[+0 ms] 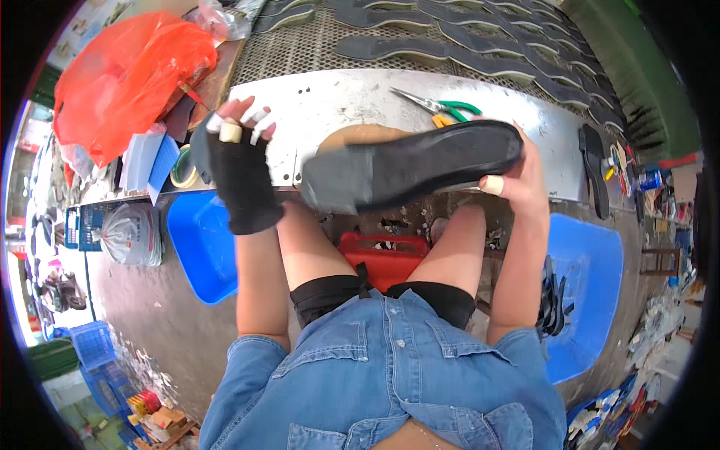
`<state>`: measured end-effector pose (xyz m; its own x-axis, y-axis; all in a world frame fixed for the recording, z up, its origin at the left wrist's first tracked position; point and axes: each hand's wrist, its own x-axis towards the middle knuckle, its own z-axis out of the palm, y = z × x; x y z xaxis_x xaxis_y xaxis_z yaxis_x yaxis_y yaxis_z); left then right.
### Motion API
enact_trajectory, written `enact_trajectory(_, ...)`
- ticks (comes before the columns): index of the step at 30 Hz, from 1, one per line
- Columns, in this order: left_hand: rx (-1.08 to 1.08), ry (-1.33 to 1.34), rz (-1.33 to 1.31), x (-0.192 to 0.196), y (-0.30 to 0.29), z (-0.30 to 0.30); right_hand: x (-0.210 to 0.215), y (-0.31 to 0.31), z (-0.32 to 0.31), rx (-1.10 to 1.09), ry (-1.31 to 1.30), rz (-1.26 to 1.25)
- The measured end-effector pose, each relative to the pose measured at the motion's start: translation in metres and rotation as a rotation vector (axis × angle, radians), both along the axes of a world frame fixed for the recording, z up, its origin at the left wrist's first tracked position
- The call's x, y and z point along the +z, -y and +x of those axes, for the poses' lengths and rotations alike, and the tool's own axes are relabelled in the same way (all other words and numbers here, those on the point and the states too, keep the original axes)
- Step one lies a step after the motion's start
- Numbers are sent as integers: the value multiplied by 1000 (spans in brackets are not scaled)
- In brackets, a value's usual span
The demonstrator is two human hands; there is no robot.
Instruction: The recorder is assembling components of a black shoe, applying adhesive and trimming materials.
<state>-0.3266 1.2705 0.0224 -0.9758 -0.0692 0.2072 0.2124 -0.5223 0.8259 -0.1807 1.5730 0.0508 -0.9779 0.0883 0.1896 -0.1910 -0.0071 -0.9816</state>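
Note:
My right hand [523, 176] grips the right end of a black shoe sole [420, 166], its thumb taped at the near edge. The sole is held tilted above the front edge of the metal worktable [330, 94]. Its grey left end is smeared by motion. My left hand [244, 146] wears a black fingerless glove and has white tape on its fingers. It is raised left of the sole, apart from it, with the fingers stretched out. A dark grey-blue shape beside its palm is unclear. Behind the sole lie a round tan pad [360, 136] and pointed pliers [431, 103] with green handles.
Rows of dark soles [480, 56] lie on a perforated surface at the back. A red plastic bag [135, 86] and a tape roll [184, 166] sit at left. Another sole [595, 169] lies at right. Blue bins [199, 244] stand either side; a red container [386, 259] is between my legs.

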Motion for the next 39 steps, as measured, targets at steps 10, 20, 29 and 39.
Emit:
enact_trajectory(10,-1383,195,-86,25,-77,72,-21,6,-53,345,-89,-144)
enact_trajectory(20,-765,232,-72,6,-76,48,-25,79,1,-81,197,-421)
enact_trajectory(29,-742,192,-73,4,-85,46,3,83,-6,-232,-108,-288)
enact_trajectory(39,-661,217,-165,21,-85,59,-20,65,-10,-313,-46,-321)
